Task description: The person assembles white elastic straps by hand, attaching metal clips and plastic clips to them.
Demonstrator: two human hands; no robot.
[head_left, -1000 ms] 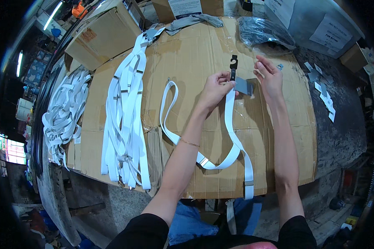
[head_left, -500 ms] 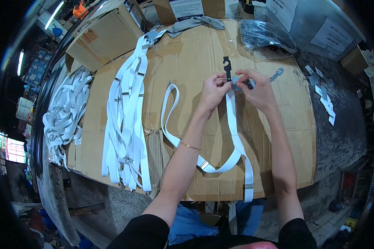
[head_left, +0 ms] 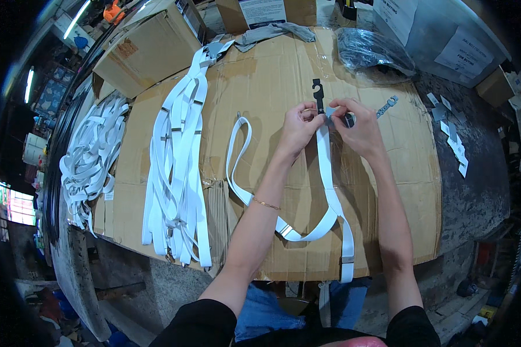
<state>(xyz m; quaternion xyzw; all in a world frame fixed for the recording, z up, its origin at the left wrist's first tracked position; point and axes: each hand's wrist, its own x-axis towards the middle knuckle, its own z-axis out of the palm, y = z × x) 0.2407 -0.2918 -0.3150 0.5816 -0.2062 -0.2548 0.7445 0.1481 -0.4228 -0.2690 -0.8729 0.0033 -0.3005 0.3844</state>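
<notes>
The strap [head_left: 324, 156] lies in the centre of the frame, its top end between the hands. The left hand [head_left: 303, 128] pinches that end between thumb and fingers, just below the black hook [head_left: 318, 96]; the right hand's [head_left: 359, 124] fingers are drawn together and seem to pinch the grey card [head_left: 330, 113] beside it, though the tips hide much of it.

To work this end well, the left grip should probably stay firm and the strap flat and untwisted, the hook pointing straight up, while the right moves the card gently, without creasing it.

Counts: one strap in hand, with two metal slides showing; one black hook; one grey strip [head_left: 386, 106] right of the right hand; one strap bundle [head_left: 176, 156] at centre left; one strap heap [head_left: 92, 156] at far left; one plastic bag [head_left: 375, 52] at upper right; one grey bin [head_left: 440, 40] beyond it; several white tags [head_left: 454, 139] on the bench [head_left: 474, 202], overlapping too much to count.
</notes>
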